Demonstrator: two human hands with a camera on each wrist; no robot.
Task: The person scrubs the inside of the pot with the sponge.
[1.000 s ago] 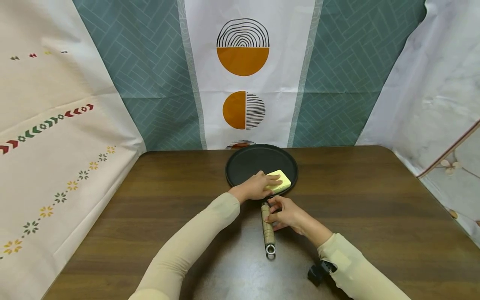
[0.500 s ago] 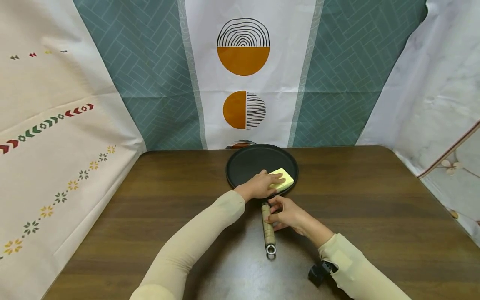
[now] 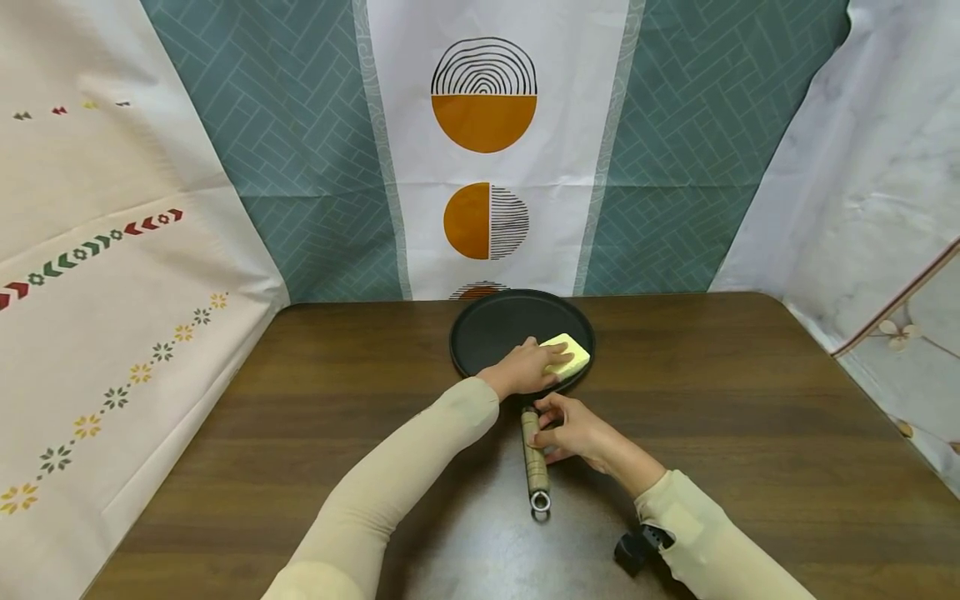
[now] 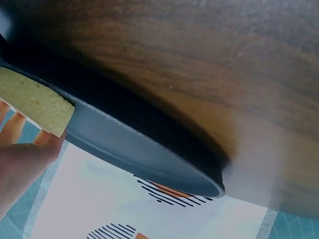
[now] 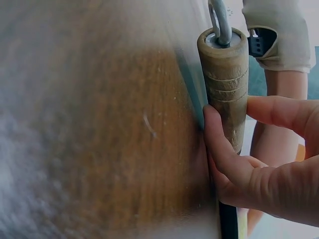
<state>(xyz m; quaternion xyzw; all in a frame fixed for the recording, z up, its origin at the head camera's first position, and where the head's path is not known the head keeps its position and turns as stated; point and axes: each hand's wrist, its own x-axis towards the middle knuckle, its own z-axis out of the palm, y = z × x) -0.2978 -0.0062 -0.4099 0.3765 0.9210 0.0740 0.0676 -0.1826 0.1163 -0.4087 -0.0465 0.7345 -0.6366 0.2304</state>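
Observation:
A flat black round pan (image 3: 491, 329) lies at the far edge of the table, its wooden handle (image 3: 536, 471) pointing toward me. My left hand (image 3: 525, 369) holds a pale yellow sponge (image 3: 576, 354) against the pan's right front part, near the rim. In the left wrist view, fingers spread over one face of the sponge (image 4: 37, 102) while its other side meets the pan (image 4: 124, 142). My right hand (image 3: 576, 429) grips the handle close to the pan. The right wrist view shows thumb and fingers on either side of the handle (image 5: 227, 74), below its metal hanging ring.
The brown wooden table (image 3: 337, 417) extends to both sides of the pan. Behind it hangs a teal and white patterned cloth (image 3: 315, 150). A black device (image 3: 637, 546) is strapped at the right wrist.
My left hand has slid the sponge a little to the right and away from me on the pan. The right hand keeps its grip on the handle, and the pan stays in place.

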